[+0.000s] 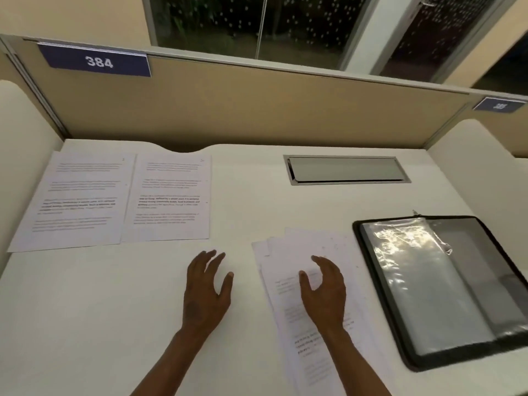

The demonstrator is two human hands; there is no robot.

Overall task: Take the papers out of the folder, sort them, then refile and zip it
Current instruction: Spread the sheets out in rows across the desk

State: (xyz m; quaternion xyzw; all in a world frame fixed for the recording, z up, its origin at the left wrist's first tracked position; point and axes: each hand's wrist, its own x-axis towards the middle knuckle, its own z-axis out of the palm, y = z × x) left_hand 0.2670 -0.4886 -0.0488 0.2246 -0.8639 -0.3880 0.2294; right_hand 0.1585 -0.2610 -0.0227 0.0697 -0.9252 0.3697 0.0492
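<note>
Lying near the middle of the white table, a loose stack of papers is sitting fanned and slightly askew, running from the centre toward the near edge. The right hand is hovering over this stack, its grip spread, with the fingers gently curved and the thumb held apart; whether the fingertips are touching the top sheet is not clear. The left hand is hanging just left of the stack over bare table, its grip also spread, fingers relaxed and pinching nothing.

Resting to the right of the stack, just beside it, the black folder is lying open and flat, its zip edge running round the rim. A shiny clear plastic sleeve is lying inside it, catching the light.

Sitting far to the left, well apart from both hands, two printed sheets are lying side by side, edges touching: the left sheet and the right sheet, both showing text.

A metal cable flap is sitting in the far right part of the table, and a blue number sign reading 384 is hanging on the partition behind.
</note>
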